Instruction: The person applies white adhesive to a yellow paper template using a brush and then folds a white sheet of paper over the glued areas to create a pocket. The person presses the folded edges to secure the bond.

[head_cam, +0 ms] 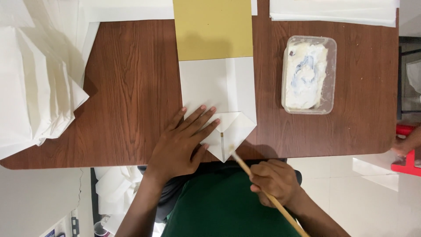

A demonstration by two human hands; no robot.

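Observation:
A folded paper bag (218, 83), white at its near end and mustard yellow farther away, lies on the brown wooden table (131, 87). Its near end is folded into a pointed flap (230, 131). My left hand (182, 142) rests flat on the flap's left part with fingers spread. My right hand (274, 182) grips a thin wooden stick (263, 191). The stick's tip touches the flap near the table's front edge.
A clear plastic tub (309, 74) of white paste sits on the table to the right. Stacks of white folded paper (35, 83) lie at the left, and more white sheets (333, 11) at the far edge. Another person's hand (405, 142) shows at the right edge.

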